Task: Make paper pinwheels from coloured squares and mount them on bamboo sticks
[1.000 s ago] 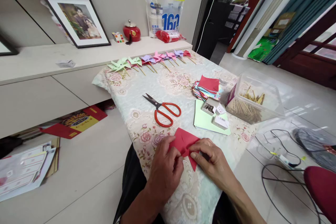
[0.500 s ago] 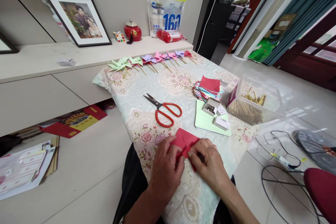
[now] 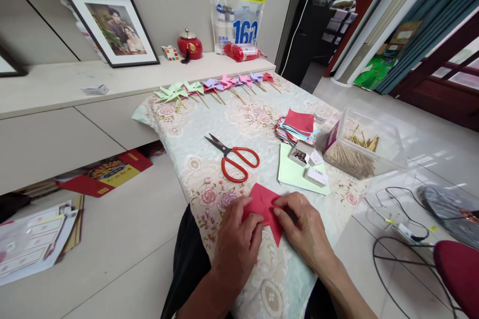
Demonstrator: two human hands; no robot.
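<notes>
A red paper square (image 3: 262, 200) with cut slits lies at the near part of the table, one pointed flap hanging toward me. My left hand (image 3: 239, 234) is closed on its left side, thumb and fingers pressing the paper. On the right edge, my right hand (image 3: 305, 224) pinches the paper between thumb and index finger. Just beyond lie scissors (image 3: 232, 153) with orange-red handles, blades spread and pointing away to the left. To the right are light green sheets (image 3: 288, 172) bearing a small open box (image 3: 300, 153) of metal pins and a white box (image 3: 316, 175).
Several finished paper pinwheels (image 3: 224, 82) on sticks line the table's far edge. A stack of coloured paper (image 3: 299, 122) sits right of centre. The clear plastic bin (image 3: 389, 147) at the right edge holds many sticks. Cables (image 3: 404, 209) lie on the floor at right.
My right hand has shifted slightly to the right and up along the paper, uncovering the lower pointed flap. My left hand has stayed nearly in place.
</notes>
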